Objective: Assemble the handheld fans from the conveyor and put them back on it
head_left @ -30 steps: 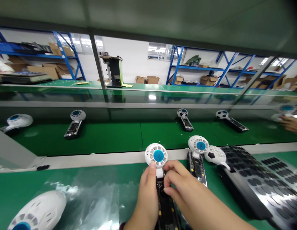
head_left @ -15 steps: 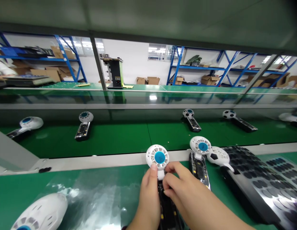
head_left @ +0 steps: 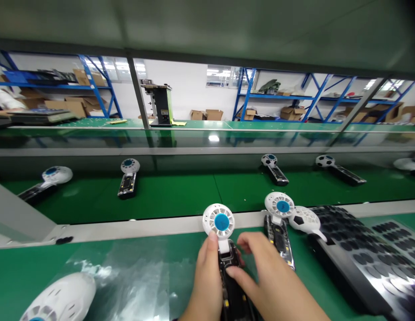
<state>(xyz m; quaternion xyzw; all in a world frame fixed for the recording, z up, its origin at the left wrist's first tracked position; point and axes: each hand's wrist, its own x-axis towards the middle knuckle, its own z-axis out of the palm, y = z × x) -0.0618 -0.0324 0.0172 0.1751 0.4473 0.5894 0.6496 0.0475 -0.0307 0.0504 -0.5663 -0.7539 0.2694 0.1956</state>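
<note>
A small handheld fan (head_left: 222,222), with a round white head, a blue centre disc and a black body showing electronic parts, is upright in front of me. My left hand (head_left: 206,278) is closed around the left side of its body, the thumb just under the head. On the other side, my right hand (head_left: 269,274) has its thumb on the black front and some fingers at the right edge, while the index finger is lifted off. Right of my hands lies a second fan (head_left: 280,232) of the same kind. A football-patterned fan head (head_left: 305,219) lies against it.
Several fans, among them one with a blue disc (head_left: 129,167), lie on the green conveyor belt (head_left: 180,191). Sheets of black round stickers (head_left: 364,257) rest at right on a black box. A white fan head (head_left: 62,296) and clear plastic film (head_left: 133,272) lie at left.
My right hand's fingers have spread from a pinch beside the fan's neck, and its thumb now rests on the black body. Fans on the belt have shifted right.
</note>
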